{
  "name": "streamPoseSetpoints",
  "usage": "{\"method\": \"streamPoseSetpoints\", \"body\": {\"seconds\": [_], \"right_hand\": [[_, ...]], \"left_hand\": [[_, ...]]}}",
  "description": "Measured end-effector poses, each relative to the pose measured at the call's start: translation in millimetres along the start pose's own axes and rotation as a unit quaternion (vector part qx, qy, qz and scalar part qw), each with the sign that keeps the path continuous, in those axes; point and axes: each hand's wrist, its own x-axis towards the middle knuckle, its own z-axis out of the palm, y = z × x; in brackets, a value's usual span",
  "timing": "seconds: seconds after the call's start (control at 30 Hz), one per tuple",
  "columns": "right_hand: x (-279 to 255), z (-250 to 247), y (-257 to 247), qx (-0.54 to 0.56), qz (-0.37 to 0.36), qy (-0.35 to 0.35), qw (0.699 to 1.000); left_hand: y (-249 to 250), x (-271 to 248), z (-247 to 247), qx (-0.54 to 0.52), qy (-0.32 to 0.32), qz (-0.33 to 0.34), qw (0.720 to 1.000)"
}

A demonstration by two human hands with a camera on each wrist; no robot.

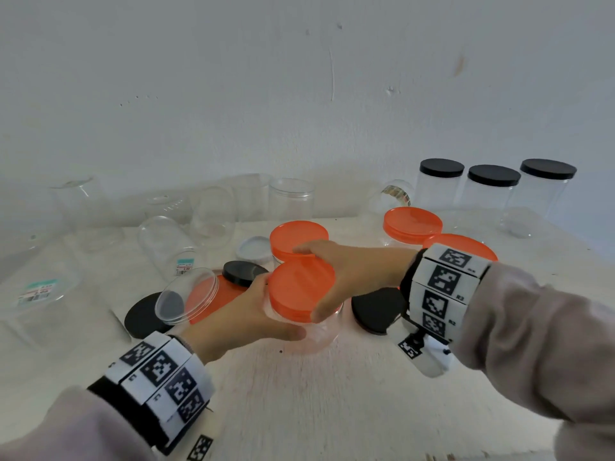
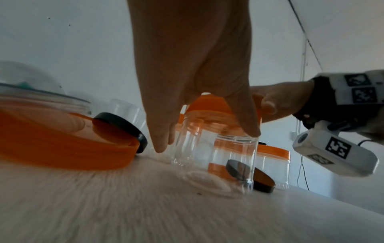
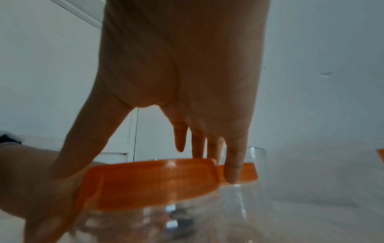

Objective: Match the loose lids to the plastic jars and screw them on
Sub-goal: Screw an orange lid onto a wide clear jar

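**Orange lid on clear jar, mid-counter, both hands engaged**

Your left hand [image 1: 246,314] grips the upright clear jar [image 1: 316,334] on the counter [image 1: 332,410]. Your right hand [image 1: 346,277] spans the orange lid [image 1: 299,287] from directly above, fingers curled on its rim. Turning axis: vertical.

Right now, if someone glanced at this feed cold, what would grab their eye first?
Centre front, the orange lid on a clear jar: the right hand grips the lid from above while the left hand holds the jar. Behind it stand more orange-lidded jars, and at back right a row of three black-lidded jars by the wall.
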Motion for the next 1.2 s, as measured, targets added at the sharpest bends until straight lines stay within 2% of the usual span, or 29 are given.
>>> {"method": "streamPoseSetpoints", "body": {"seconds": [0.13,0.37,0.57,0.8,1.2], "right_hand": [[8,-7,-18,-0.121,0.009,-0.033,0.992],[13,-13,-27,-0.231,0.047,-0.086,0.968],[8,-16,-28,-0.251,0.07,-0.088,0.961],[-2,-14,-28,-0.273,0.098,-0.068,0.955],[0,-15,-26,-0.265,0.063,-0.096,0.957]], "left_hand": [[-4,4,3,-0.012,-0.045,0.032,0.998],[-4,7,5,-0.013,-0.034,0.039,0.999],[1,8,11,-0.01,-0.048,0.065,0.997],[3,10,16,0.01,-0.045,0.056,0.997],[2,12,19,0.029,-0.03,0.059,0.997]]}}
